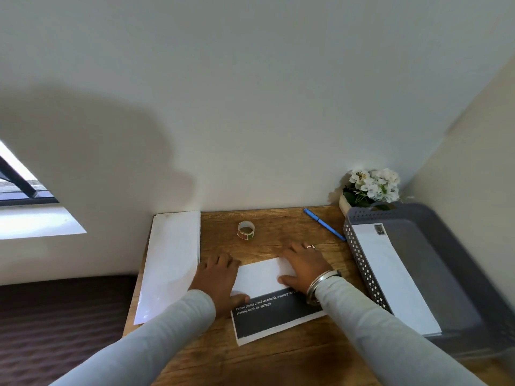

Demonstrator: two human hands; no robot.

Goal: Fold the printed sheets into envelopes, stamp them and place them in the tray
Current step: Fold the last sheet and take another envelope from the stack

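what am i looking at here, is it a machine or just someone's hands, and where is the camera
There is no machine here. This is one picture from a camera worn on a person's head, looking down at a wooden table. The left hand and right hand lie flat, pressing on a printed sheet whose top is folded over. Neither hand grips anything. A stack of white paper lies at the left, with a roll of stamps and a blue pen farther back. The grey tray on the right holds a stamped envelope. White flowers stand behind it.
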